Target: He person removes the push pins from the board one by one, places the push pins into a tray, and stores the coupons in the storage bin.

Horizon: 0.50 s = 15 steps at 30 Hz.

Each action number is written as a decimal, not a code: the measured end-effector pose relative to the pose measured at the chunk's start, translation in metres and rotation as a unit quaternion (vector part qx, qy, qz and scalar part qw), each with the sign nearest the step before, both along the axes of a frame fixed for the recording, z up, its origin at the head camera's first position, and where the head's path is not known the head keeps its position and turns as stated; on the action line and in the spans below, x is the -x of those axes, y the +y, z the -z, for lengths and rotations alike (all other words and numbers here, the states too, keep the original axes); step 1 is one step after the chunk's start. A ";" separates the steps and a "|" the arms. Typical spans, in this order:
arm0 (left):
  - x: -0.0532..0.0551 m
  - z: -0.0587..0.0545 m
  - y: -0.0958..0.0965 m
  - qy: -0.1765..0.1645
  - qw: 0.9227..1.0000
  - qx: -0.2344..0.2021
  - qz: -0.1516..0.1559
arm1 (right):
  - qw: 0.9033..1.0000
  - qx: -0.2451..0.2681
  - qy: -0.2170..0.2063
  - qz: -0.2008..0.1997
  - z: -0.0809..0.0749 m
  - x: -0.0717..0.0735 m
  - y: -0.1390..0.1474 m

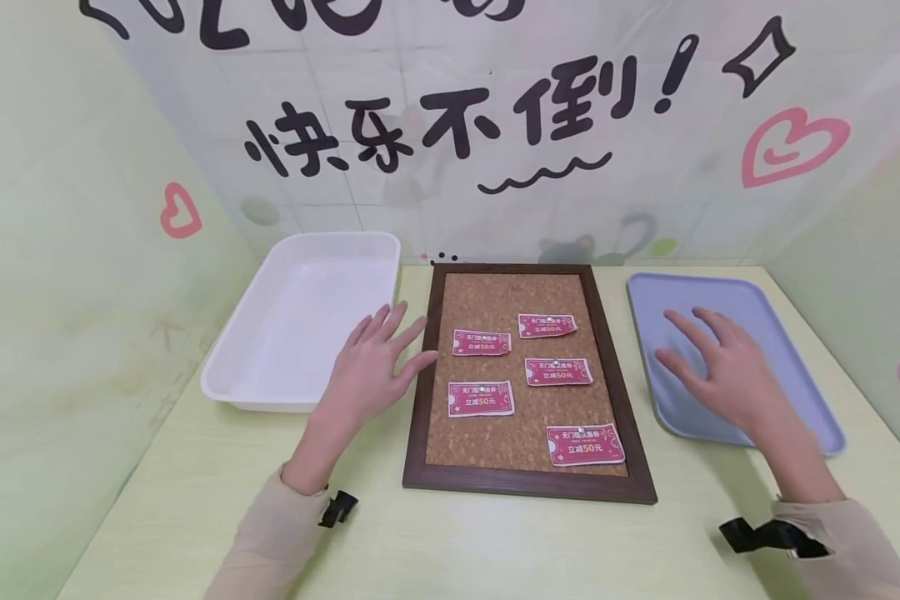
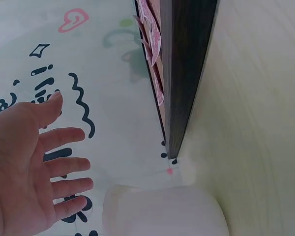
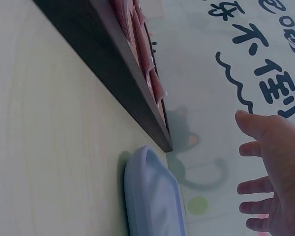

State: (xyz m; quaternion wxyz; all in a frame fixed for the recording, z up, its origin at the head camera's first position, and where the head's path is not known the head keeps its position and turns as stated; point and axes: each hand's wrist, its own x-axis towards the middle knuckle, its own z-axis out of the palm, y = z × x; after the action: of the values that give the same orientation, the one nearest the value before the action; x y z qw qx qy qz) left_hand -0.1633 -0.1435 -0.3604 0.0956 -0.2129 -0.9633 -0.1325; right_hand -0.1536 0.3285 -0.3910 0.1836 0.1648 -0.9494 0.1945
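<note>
Since both hands float with nothing in them, the thing between them matters most: the cork board point(image 1: 528, 375) in its dark wooden frame, lying flat on the pale green table point(image 1: 435, 542). Its long axis runs away from the person toward the back wall, with the short edge nearest the wrists. Five red coupons point(image 1: 481, 398) are pinned to it, each with its long side across the board, their print upright to the person.

The left hand point(image 1: 371, 367) hangs with fingers spread and relaxed, gripping nothing, its fingertips just over the board's left frame rail. The right hand point(image 1: 720, 371) is likewise splayed and empty, held above the blue tray point(image 1: 810, 392) to the right of the board and apart from the frame.

As a judgement, the risk lies in the coupons' loose edges. The wrist views show several corners curling up off the cork, so a finger brushing sideways could tear the paper at its pin rather than free it. A small pin could also slip from a pinch and roll on the table, where it would be hard to spot. Pressing on the frame rail could make the board slide.

Beyond the left hand sits the white bin point(image 1: 300, 321), touching or nearly touching the board's far left corner.
</note>
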 end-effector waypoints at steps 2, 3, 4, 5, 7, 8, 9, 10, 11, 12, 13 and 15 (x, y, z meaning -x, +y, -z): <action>-0.001 0.000 0.005 -0.001 1.000 -0.003 0.007 | 1.000 0.001 0.007 -0.008 0.000 -0.001 -0.003; -0.002 0.001 0.008 0.000 1.000 -0.006 0.011 | 1.000 0.002 0.011 -0.013 0.000 -0.002 -0.005; -0.002 0.001 0.010 0.001 1.000 -0.008 0.015 | 1.000 0.004 0.014 -0.018 0.000 -0.002 -0.007; -0.002 0.001 0.013 0.001 1.000 -0.010 0.019 | 1.000 0.004 0.018 -0.023 0.000 -0.003 -0.008; -0.003 0.002 0.018 0.003 1.000 -0.013 0.025 | 0.999 0.008 0.025 -0.033 -0.001 -0.004 -0.012; -0.004 0.002 0.020 0.003 0.999 -0.018 0.030 | 0.999 0.010 0.027 -0.038 -0.002 -0.005 -0.014; -0.004 0.002 0.023 0.005 0.999 -0.022 0.035 | 0.999 0.013 0.028 -0.042 -0.003 -0.006 -0.016; -0.004 0.002 0.025 0.005 0.999 -0.027 0.039 | 0.998 0.014 0.028 -0.046 -0.003 -0.006 -0.018; -0.005 0.003 0.028 0.006 0.999 -0.030 0.045 | 0.998 0.016 0.026 -0.049 -0.003 -0.007 -0.020; -0.005 0.003 0.030 0.009 0.998 -0.036 0.053 | 0.998 0.019 0.022 -0.053 -0.003 -0.008 -0.022; -0.005 0.003 0.032 0.009 0.997 -0.041 0.060 | 0.998 0.022 0.017 -0.056 -0.004 -0.009 -0.024; -0.005 0.004 0.037 0.004 0.996 -0.047 0.072 | 0.998 0.027 0.008 -0.062 -0.003 -0.010 -0.028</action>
State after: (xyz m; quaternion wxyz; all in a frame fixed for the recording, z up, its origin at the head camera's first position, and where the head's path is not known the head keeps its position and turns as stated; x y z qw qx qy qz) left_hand -0.1578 -0.1068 -0.3642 0.0991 -0.2777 -0.9378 -0.1833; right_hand -0.1437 0.3007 -0.3880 0.1828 0.2198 -0.9302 0.2301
